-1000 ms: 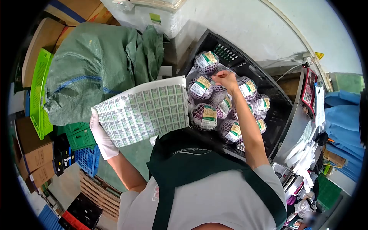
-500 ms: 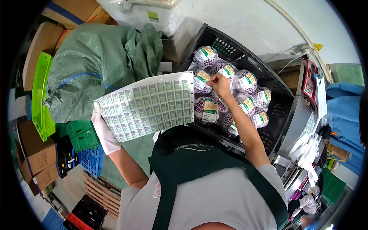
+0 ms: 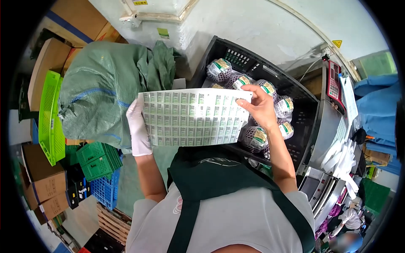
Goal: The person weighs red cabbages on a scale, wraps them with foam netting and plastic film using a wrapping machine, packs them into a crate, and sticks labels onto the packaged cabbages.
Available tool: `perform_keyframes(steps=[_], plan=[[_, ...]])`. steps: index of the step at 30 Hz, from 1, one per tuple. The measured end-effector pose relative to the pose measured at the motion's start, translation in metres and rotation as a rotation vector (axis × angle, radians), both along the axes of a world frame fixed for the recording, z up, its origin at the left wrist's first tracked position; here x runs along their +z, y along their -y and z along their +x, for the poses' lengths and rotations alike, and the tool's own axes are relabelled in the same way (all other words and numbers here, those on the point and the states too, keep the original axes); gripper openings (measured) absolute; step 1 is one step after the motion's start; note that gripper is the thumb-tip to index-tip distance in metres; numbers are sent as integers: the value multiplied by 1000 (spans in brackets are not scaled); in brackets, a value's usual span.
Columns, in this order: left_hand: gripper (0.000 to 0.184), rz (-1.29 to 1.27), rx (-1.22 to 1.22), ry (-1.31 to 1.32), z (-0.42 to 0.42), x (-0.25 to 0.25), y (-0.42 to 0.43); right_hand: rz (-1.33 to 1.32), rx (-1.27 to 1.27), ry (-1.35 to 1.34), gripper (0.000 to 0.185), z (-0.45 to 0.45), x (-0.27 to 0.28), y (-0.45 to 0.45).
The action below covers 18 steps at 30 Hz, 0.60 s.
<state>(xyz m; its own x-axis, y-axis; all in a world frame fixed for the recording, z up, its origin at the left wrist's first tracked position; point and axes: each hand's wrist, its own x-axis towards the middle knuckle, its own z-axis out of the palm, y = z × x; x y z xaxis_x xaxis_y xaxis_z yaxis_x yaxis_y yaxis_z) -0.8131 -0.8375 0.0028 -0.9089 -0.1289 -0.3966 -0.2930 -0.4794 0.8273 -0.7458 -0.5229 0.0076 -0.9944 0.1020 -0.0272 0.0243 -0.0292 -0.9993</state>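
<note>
A sheet of small green-and-white printed labels (image 3: pixel 190 120) is spread out in front of me, slightly curved. My left hand (image 3: pixel 140 128), in a white glove, grips its left edge. At the upper right corner is my bare right hand (image 3: pixel 262 109), its thumb and fingers closed at the sheet's edge. Whether a single label is lifted there I cannot tell. Behind the sheet, a black plastic crate (image 3: pixel 307 126) holds several round netted packs (image 3: pixel 219 71) with white, green and gold labels. The sheet hides part of the packs and the crate's near left side.
A large green woven sack (image 3: pixel 97 80) bulges at the left, beside a lime-green basket (image 3: pixel 51 118). Green crates (image 3: pixel 99 160), a blue crate (image 3: pixel 106 189) and cardboard boxes (image 3: pixel 48 179) stand below. A red scale display (image 3: pixel 335 86) is at the right. Another person (image 3: pixel 350 221) is at lower right.
My right hand has moved from a netted pack in the crate to the sheet's upper right corner. My left hand has brought the sheet rightward and levelled it, covering more of the packs.
</note>
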Motion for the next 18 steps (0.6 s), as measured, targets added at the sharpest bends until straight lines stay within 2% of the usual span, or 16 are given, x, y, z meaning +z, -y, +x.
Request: perform_keyframes(steps=[3, 4, 6, 7, 8, 11, 12, 14, 18], plan=[[19, -354, -135, -94, -11, -18, 2, 87, -143, 86, 23, 9, -5, -10], [19, -354, -146, -99, -12, -18, -4, 86, -154, 84, 23, 11, -6, -15], [28, -1111, 6, -533, -15, -17, -20, 233, -189, 92, 20, 16, -9, -22], [40, -1143, -25, -678, -15, -8, -28, 298, -206, 92, 21, 18, 1, -20], [42, -1174, -206, -694, -7, 18, -45, 295, -214, 95, 21, 21, 0, -20], [55, -1020, -768, -927, -6, 30, -84, 398, -173, 52, 22, 25, 1, -18], [56, -896, -860, -914, 0, 23, -97, 397, -173, 49, 22, 26, 2, -18], [48, -936, -1098, -831, -6, 24, -112, 493, -166, 25, 24, 28, 2, -18], [36, -874, -1154, -705, -9, 30, -127, 608, -122, 107, 22, 37, 3, -31]])
